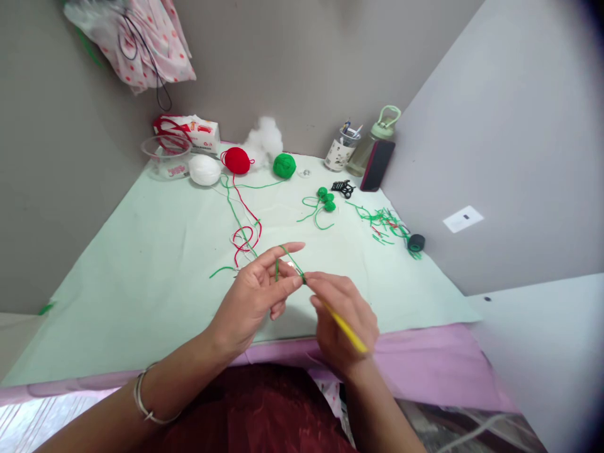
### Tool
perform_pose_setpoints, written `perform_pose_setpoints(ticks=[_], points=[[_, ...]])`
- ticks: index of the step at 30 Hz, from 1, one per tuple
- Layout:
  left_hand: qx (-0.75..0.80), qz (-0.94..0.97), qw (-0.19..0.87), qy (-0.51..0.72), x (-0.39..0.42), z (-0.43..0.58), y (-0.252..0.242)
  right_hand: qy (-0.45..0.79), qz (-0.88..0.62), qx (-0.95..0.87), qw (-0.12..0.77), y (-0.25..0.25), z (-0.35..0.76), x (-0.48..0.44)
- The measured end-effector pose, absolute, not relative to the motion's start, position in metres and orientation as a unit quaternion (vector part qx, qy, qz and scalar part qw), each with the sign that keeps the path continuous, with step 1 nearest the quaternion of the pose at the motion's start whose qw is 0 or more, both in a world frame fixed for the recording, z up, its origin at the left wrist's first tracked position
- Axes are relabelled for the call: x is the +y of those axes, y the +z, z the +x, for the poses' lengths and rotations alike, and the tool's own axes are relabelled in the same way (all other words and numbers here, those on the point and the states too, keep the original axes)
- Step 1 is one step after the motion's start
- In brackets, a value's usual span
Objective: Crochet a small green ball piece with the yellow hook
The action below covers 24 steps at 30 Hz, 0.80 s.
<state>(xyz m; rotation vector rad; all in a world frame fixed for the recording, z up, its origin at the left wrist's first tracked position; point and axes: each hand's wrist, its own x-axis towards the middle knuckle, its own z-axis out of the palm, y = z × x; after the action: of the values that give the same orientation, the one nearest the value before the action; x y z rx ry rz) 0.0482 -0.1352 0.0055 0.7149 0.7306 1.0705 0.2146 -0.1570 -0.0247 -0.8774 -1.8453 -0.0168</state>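
My left hand (257,286) has green yarn (293,259) looped over its raised index finger. Its thumb pinches the small worked end, which is mostly hidden at the fingertips. In my right hand (346,311) is a crochet hook with a yellow handle (348,330), and its tip meets the yarn at the left thumb. A green strand runs back from the left hand toward the green yarn ball (284,166). Beyond the hands lie loose loops of red yarn (245,236) mixed with white strands.
A red yarn ball (236,161), white yarn ball (204,170), clear tub (167,157) and white stuffing (265,138) line the back. To the right are small green crocheted balls (329,206), a black hair claw (343,188), a phone (377,165), a bottle (365,151) and yarn scraps (382,220).
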Motion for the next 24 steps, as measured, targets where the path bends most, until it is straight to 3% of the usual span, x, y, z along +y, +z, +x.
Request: perform_pose_setpoints(ticks=[3,7,10,12,16,18,24], points=[[0.314,0.28,0.782,0.46,-0.134,0.048,0.005,-0.054,-0.372,-0.772,0.512,-0.028,0.213,-0.157],[0.304,0.253,0.804,0.444,-0.133,0.045,0.006,0.149,-0.397,-0.655,0.626,-0.018,0.212,-0.152],[0.322,0.271,0.774,0.473,-0.134,0.047,0.008,0.256,-0.391,-0.603,0.647,-0.015,0.21,-0.148],[0.329,0.288,0.761,0.479,-0.136,0.051,0.007,0.205,-0.4,-0.641,0.622,-0.02,0.207,-0.148],[0.313,0.284,0.781,0.46,-0.139,0.055,0.004,-0.014,-0.402,-0.71,0.578,-0.034,0.202,-0.151],[0.297,0.259,0.808,0.438,-0.137,0.053,0.003,-0.02,-0.392,-0.708,0.587,-0.036,0.204,-0.152],[0.272,0.228,0.819,0.452,-0.132,0.044,0.004,0.247,-0.402,-0.552,0.687,-0.018,0.211,-0.148]])
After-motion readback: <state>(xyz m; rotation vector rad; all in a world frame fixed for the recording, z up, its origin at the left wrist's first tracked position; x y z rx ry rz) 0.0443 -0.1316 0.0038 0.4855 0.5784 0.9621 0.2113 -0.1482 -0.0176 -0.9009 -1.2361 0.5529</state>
